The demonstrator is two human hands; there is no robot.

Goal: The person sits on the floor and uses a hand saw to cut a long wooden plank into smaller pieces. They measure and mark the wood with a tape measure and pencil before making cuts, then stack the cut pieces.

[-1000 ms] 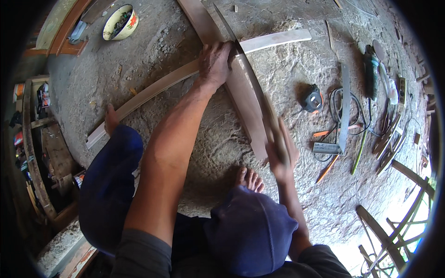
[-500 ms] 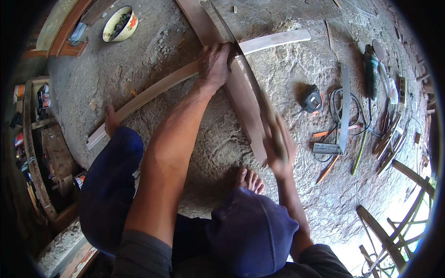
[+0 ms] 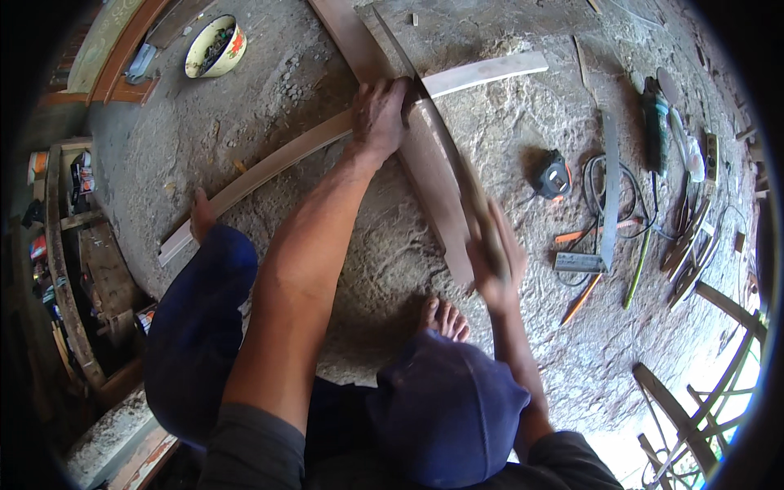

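Note:
A long pale wooden slat (image 3: 278,159) lies crosswise with a wider wooden board (image 3: 433,188). At their crossing my left hand (image 3: 378,121) grips the wood, fingers curled over it. Along the right side of that hand runs a long dark blade (image 3: 438,122), apparently a handsaw seen edge-on, lying across the slat. My right hand (image 3: 500,261), smeared by motion, holds the blurred handle end of this saw beside the board's near end. My bare foot (image 3: 445,318) rests on the concrete floor below the board.
On the rough floor (image 3: 572,351) are a tape measure (image 3: 552,174), metal square (image 3: 608,196), orange pencil (image 3: 581,298), green stick (image 3: 637,273) and angle grinder (image 3: 655,135) with cords. An enamel bowl (image 3: 216,45) is at upper left, a wooden frame (image 3: 73,310) at left, scrap slats (image 3: 678,412) at lower right.
My right hand stays blurred on the saw, shifting only slightly. The whole view has moved a few pixels, with floor objects sitting a little farther right and down. My left hand keeps its grip.

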